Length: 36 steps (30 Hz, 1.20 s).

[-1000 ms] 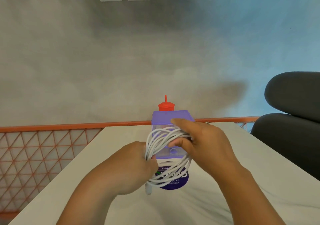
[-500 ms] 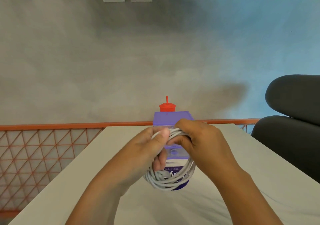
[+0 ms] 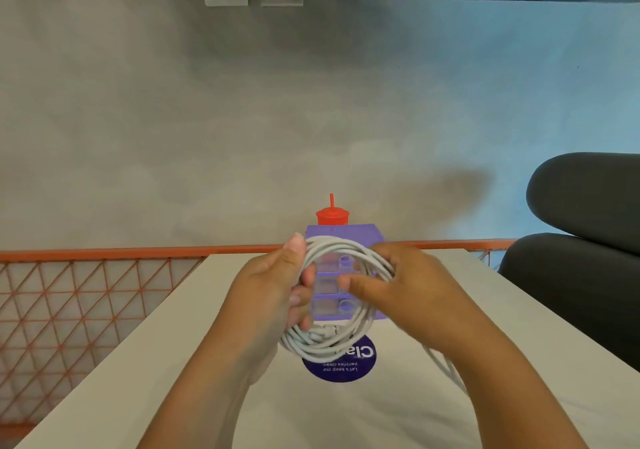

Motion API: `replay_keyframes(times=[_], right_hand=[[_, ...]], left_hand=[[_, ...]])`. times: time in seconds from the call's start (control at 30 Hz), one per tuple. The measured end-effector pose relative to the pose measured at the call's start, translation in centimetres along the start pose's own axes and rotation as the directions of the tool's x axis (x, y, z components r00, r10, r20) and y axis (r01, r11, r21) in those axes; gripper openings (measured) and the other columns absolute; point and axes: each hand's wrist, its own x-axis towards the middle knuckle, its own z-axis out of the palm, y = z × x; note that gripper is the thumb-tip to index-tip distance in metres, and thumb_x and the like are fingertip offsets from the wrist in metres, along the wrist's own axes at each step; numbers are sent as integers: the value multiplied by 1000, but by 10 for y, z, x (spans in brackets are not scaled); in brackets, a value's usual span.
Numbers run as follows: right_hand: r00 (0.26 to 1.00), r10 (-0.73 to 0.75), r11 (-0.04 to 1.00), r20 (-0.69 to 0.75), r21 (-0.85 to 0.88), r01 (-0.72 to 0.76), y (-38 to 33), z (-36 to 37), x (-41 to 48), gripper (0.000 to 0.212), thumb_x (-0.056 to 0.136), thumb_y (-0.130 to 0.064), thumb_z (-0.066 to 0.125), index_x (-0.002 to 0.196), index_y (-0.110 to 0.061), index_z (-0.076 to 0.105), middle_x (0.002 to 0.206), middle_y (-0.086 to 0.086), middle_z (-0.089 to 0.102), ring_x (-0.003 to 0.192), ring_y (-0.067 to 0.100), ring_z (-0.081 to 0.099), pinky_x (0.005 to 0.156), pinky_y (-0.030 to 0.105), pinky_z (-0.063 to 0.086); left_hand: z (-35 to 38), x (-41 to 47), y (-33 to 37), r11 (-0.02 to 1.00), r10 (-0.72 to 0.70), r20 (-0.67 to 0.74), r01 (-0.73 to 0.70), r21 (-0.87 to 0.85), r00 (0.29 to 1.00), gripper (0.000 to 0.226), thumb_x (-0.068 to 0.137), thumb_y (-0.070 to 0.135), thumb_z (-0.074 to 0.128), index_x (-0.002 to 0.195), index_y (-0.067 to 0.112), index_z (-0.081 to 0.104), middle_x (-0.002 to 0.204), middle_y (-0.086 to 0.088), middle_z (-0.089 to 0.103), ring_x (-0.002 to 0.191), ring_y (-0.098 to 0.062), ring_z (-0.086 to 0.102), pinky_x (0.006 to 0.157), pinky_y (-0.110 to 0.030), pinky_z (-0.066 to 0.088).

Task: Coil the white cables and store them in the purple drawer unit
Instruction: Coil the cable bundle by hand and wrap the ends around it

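Observation:
A white cable (image 3: 322, 343) is wound into a round coil of several loops, held up above the white table (image 3: 173, 327). My left hand (image 3: 277, 286) grips the coil's left side, thumb on top. My right hand (image 3: 391, 286) holds the right side, fingers curled round the loops. A loose strand of the cable (image 3: 445, 367) trails down under my right wrist. Behind the coil stands the purple drawer unit (image 3: 349, 237), its clear drawer fronts showing through the coil's ring; all drawers look pushed in.
A red cup with a straw (image 3: 331, 216) stands behind the drawer unit. A round dark-blue sticker (image 3: 341, 369) lies on the table below the coil. An orange mesh rail (image 3: 86, 289) runs along the far and left edges. A dark chair (image 3: 581, 258) is at right.
The coil has turned from edge-on to an open ring facing me. My left hand moved up from the coil's lower left to grip its left side; a loose strand now trails at right.

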Motion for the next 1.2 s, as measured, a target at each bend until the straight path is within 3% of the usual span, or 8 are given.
replay_keyframes(times=[0.07, 0.17, 0.33, 0.47, 0.7, 0.93, 1.03, 1.2], right_hand=[[991, 61, 992, 117, 99, -73, 0, 0, -2, 18, 83, -31, 62, 76, -15, 59, 52, -4, 54, 40, 6, 46, 42, 19, 39], [991, 91, 978, 94, 181, -107, 0, -4, -2, 12, 87, -11, 53, 78, -11, 60, 48, -3, 53, 33, 5, 43, 37, 15, 38], [999, -47, 986, 13, 163, 45, 0, 0, 1, 48, 92, -8, 48, 122, -44, 50, 73, -13, 57, 50, -8, 51, 43, 9, 37], [997, -65, 982, -34, 177, 70, -2, 6, 2, 45, 93, -3, 44, 118, -38, 58, 69, -14, 56, 59, -10, 53, 52, 5, 39], [999, 2, 923, -39, 385, 13, -4, 1, 0, 39, 93, -1, 45, 98, -31, 69, 56, -7, 57, 42, -4, 49, 38, 6, 31], [994, -36, 960, -103, 274, 64, -3, 5, 1, 48, 91, 1, 43, 84, -41, 64, 62, -7, 56, 56, -2, 49, 50, 8, 39], [993, -37, 964, -111, 257, 65, -2, 2, 2, 44, 93, -3, 45, 92, -43, 62, 66, -8, 59, 64, -1, 53, 55, 5, 40], [975, -26, 986, -221, 156, 62, 0, 9, 4, 37, 88, -23, 60, 124, -33, 55, 84, -15, 63, 77, 1, 61, 72, 15, 50]], left_hand=[[0, 2, -2, 998, -9, -19, 8, -58, 1000, 41, 76, 46, 46, 60, 9, 49, 43, 3, 28, 33, -9, 26, 41, -23, 36], [0, 1, -2, 979, -68, 85, 83, -186, 994, 41, 70, 47, 53, 66, 7, 54, 46, 1, 31, 35, -10, 29, 42, -23, 40], [-9, -1, -6, 995, -102, 272, 101, 17, 957, 8, 72, 21, 64, 70, 14, 62, 45, 1, 38, 39, -9, 37, 51, -22, 47], [-6, -2, -6, 992, -94, 189, 77, 95, 977, 21, 77, 32, 67, 70, 13, 61, 44, 5, 34, 39, -9, 32, 53, -22, 46], [-1, -4, -1, 988, -83, 160, 61, 139, 984, 30, 83, 34, 54, 67, 10, 61, 52, -4, 43, 38, -10, 40, 57, -25, 47], [-10, 2, -3, 974, -76, 214, 119, -194, 974, 22, 66, 10, 73, 88, 7, 69, 70, -9, 60, 47, -13, 52, 56, -29, 51], [1, 0, -4, 985, -67, 131, 86, -152, 989, 25, 79, 15, 58, 100, 1, 59, 58, -4, 54, 41, -10, 46, 52, -28, 43], [17, -3, -6, 998, 64, -47, -64, 14, 997, 31, 95, 16, 44, 68, 14, 60, 40, 10, 37, 33, -5, 32, 46, -23, 34]])
